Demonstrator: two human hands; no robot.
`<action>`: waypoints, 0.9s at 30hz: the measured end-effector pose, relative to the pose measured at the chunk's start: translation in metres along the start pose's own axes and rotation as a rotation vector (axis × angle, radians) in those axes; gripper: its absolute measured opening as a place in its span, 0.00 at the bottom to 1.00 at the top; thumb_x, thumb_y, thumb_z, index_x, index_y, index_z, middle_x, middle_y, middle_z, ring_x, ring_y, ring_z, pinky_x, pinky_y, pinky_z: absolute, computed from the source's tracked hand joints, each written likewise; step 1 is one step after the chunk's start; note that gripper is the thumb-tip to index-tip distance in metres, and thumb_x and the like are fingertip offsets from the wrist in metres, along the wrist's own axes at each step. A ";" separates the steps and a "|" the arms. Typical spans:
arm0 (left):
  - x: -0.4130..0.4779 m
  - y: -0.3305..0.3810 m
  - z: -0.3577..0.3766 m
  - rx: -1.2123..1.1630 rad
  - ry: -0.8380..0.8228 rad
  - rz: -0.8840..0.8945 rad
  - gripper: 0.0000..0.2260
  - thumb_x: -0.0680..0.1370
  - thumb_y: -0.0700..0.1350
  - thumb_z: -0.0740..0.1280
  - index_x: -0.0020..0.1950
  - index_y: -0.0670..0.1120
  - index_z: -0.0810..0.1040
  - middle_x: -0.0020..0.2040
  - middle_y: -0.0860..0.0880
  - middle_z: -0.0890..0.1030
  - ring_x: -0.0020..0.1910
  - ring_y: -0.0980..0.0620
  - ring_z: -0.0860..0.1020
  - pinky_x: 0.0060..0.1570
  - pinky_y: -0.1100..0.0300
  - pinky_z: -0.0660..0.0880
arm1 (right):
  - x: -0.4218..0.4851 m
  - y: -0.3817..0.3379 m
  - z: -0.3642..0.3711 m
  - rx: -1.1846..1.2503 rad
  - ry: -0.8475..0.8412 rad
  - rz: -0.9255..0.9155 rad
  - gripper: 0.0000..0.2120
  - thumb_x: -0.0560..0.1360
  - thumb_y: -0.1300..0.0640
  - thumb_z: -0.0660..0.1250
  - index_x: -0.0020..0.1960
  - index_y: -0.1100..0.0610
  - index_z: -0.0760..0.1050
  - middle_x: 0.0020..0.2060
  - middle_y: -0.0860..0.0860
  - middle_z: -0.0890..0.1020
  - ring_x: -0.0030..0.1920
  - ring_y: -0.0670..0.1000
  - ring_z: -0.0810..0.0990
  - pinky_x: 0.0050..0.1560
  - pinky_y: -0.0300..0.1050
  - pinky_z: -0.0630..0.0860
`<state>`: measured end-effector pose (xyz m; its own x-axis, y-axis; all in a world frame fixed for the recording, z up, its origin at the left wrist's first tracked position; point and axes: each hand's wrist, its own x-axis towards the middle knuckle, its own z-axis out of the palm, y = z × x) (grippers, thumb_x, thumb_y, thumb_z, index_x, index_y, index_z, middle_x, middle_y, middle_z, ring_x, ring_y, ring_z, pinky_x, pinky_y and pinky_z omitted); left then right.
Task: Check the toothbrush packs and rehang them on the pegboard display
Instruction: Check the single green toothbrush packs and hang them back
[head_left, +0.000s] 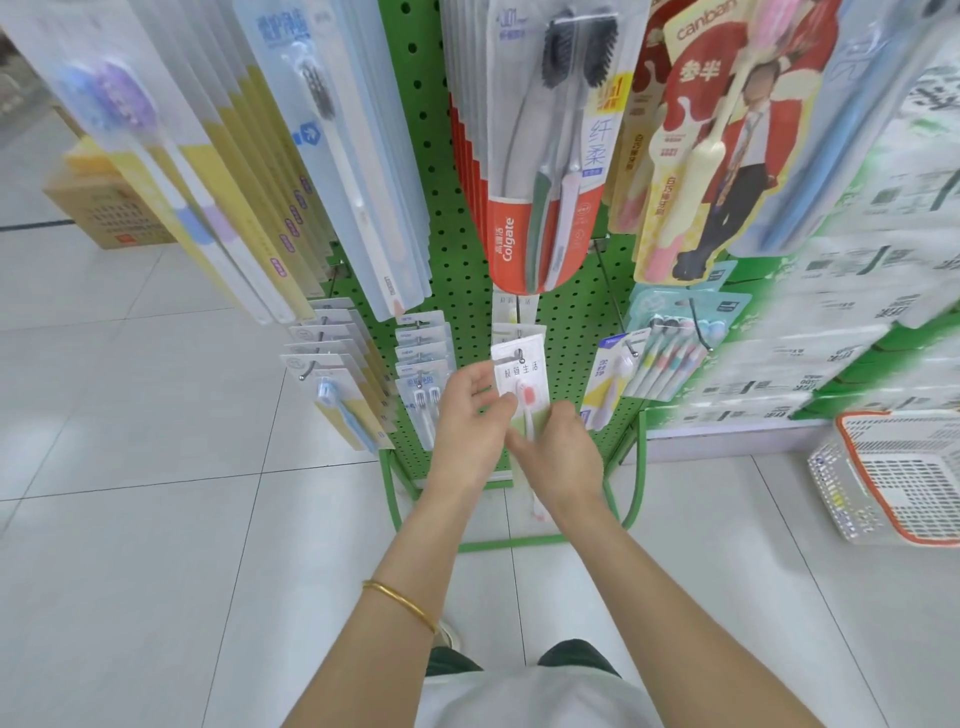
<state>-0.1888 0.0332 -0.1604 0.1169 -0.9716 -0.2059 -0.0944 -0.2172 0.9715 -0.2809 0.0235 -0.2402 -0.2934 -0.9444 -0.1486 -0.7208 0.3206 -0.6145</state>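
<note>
A white toothbrush pack (521, 375) with a pink-headed brush hangs on a low peg of the green pegboard (462, 244). Its top hole sits at the peg's tip. My left hand (470, 421) holds the pack's left edge with thumb and fingers. My right hand (558, 452) grips its lower part from below and hides the bottom of the pack. More packs of the same kind hang behind it on the same peg.
Rows of toothbrush packs fill the board: yellow packs (332, 364) left, a red Colgate pack (540, 208) above, pastel multi-packs (670, 353) right. A white and orange shopping basket (904, 478) sits on the tiled floor at right. A cardboard box (109, 208) stands far left.
</note>
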 end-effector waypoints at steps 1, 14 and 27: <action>0.000 0.000 0.000 0.007 -0.004 -0.002 0.16 0.78 0.36 0.62 0.65 0.48 0.69 0.59 0.55 0.72 0.61 0.56 0.73 0.62 0.60 0.70 | 0.003 -0.002 0.002 0.007 -0.004 0.000 0.24 0.71 0.38 0.67 0.47 0.57 0.63 0.44 0.53 0.77 0.43 0.57 0.77 0.35 0.46 0.68; 0.005 -0.003 0.006 0.090 -0.041 -0.016 0.22 0.80 0.39 0.62 0.73 0.47 0.63 0.71 0.50 0.67 0.67 0.55 0.70 0.58 0.65 0.66 | 0.028 -0.009 0.006 0.070 -0.098 0.000 0.14 0.80 0.54 0.61 0.57 0.64 0.64 0.54 0.60 0.74 0.49 0.60 0.77 0.39 0.47 0.66; 0.009 0.003 0.016 0.184 0.036 0.074 0.22 0.79 0.37 0.62 0.72 0.46 0.64 0.70 0.47 0.66 0.66 0.52 0.70 0.66 0.56 0.68 | 0.033 -0.041 -0.082 0.149 0.165 -0.355 0.17 0.76 0.71 0.52 0.61 0.65 0.71 0.56 0.59 0.75 0.51 0.54 0.71 0.41 0.36 0.59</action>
<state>-0.2034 0.0227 -0.1615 0.1377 -0.9823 -0.1269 -0.2829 -0.1618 0.9454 -0.3124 -0.0147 -0.1562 -0.1486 -0.9661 0.2112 -0.7002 -0.0481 -0.7124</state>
